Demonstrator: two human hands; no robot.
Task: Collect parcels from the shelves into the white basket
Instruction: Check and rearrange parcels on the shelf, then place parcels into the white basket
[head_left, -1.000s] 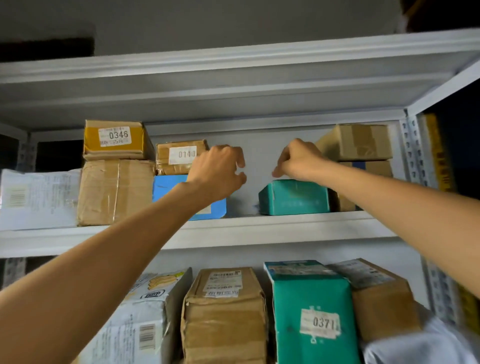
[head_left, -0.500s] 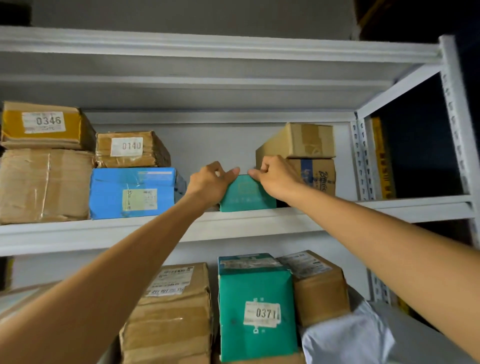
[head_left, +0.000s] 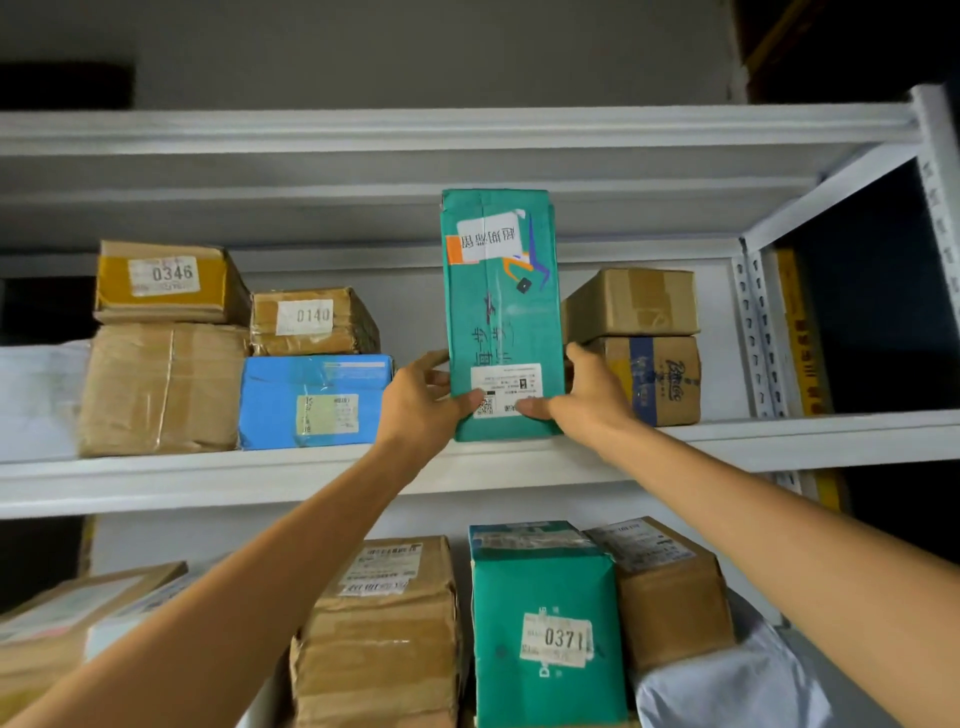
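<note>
At shelf edge (head_left: 208, 483) | L hand (head_left: 421, 400), R hand (head_left: 587, 395) grip teal parcel (head_left: 498, 312) upright

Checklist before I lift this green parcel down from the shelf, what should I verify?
1. Left hand grips the teal parcel at its lower end: ok.
2. Right hand grips the opposite side: ok.
3. Gap to the blue parcel on the left: ok.
4. Clearance from the stacked brown boxes on the right: cannot tell.
5. White basket ready to receive it: cannot tell, not in view.
</note>
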